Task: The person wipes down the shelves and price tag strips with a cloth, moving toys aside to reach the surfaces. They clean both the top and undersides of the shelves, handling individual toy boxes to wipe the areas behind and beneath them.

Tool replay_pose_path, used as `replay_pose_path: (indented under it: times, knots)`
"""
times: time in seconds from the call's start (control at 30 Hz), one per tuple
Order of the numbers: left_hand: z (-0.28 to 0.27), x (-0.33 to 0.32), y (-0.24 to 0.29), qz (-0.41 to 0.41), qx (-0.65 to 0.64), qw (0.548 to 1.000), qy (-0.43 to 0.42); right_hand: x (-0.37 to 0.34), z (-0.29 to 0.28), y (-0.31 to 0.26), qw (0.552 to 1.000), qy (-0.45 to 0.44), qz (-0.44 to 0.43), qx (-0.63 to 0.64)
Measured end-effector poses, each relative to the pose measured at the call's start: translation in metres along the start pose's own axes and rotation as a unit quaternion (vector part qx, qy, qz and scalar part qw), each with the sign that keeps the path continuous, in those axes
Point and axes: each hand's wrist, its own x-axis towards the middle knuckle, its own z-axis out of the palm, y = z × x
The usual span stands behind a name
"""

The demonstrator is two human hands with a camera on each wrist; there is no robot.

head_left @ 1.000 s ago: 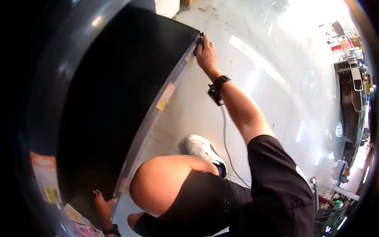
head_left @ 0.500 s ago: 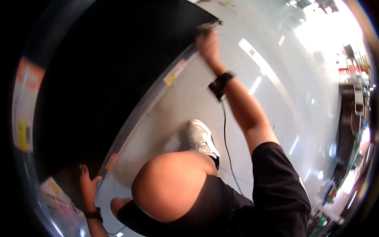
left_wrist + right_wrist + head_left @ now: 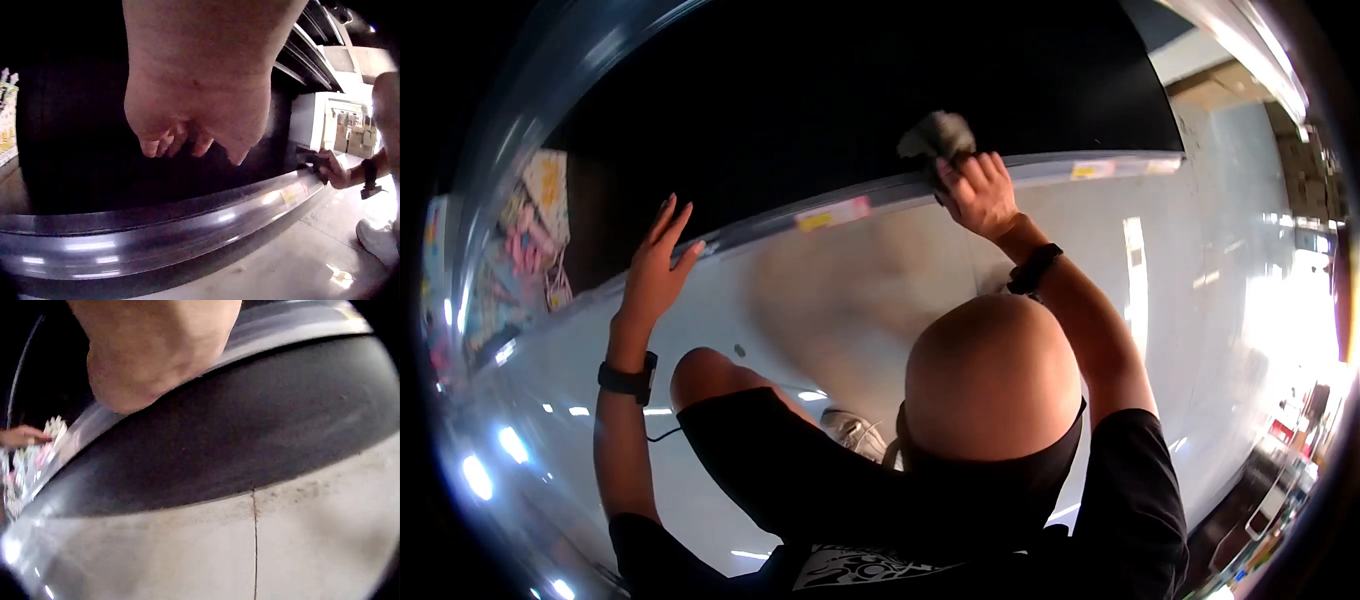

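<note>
My right hand (image 3: 982,192) grips a crumpled greyish cloth (image 3: 940,135) at the front edge of a wide black shelf (image 3: 850,90). Part of the cloth spreads over the shelf surface, slightly blurred. Along that edge runs a clear price rail (image 3: 745,230) with a pink and yellow label (image 3: 832,213). Further left, my left hand (image 3: 655,265) is held with fingers extended over the edge, nothing in it. The left wrist view shows that hand (image 3: 194,119) above the dark shelf. In the right wrist view, my right hand (image 3: 150,369) hides the cloth.
Colourful patterned packages (image 3: 530,240) stand at the shelf's left end. A glossy pale floor (image 3: 800,290) lies below the rail, where my knee (image 3: 995,380) and shoe (image 3: 855,430) are close to it. Boxes (image 3: 359,140) appear in the background.
My right hand has moved with the cloth from the shelf's far right corner leftward along the edge. The head view has turned, and my left hand now appears higher, fingers spread.
</note>
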Motion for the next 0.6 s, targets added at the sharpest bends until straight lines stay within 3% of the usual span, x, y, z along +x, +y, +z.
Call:
replay_pose_path:
  times: [0.07, 0.13, 0.2, 0.27, 0.33, 0.43, 0.53, 0.57, 0.6]
  knots:
    - [-0.011, -0.044, -0.030, -0.003, -0.003, 1.000, 0.024, 0.020, 0.012, -0.018, 0.978, -0.027, -0.206, -0.021]
    - [-0.021, -0.095, -0.054, -0.068, -0.006, 0.998, -0.004, 0.038, 0.023, -0.039, 0.964, -0.057, -0.261, -0.011]
    - [-0.016, -0.157, -0.075, -0.085, 0.003, 0.996, 0.042, 0.059, 0.037, -0.063, 0.929, -0.115, -0.351, 0.003]
    - [-0.001, -0.221, -0.109, -0.099, -0.028, 0.992, 0.075, 0.085, 0.052, -0.100, 0.919, -0.123, -0.374, -0.008]
    - [0.027, -0.286, -0.123, -0.180, -0.100, 0.970, 0.129, 0.123, 0.060, -0.148, 0.889, -0.244, -0.389, -0.007]
    - [0.074, -0.356, -0.133, -0.328, -0.136, 0.929, 0.107, 0.160, 0.086, -0.202, 0.883, -0.252, -0.396, -0.018]
    - [0.128, -0.404, -0.128, -0.376, -0.224, 0.894, 0.092, 0.154, 0.078, -0.183, 0.865, -0.301, -0.399, -0.041]
    - [0.142, -0.416, -0.123, -0.381, -0.249, 0.885, 0.095, 0.137, 0.071, -0.158, 0.859, -0.360, -0.361, -0.039]
    - [0.165, -0.427, -0.116, -0.419, -0.296, 0.849, 0.127, 0.124, 0.046, -0.138, 0.864, -0.343, -0.358, -0.093]
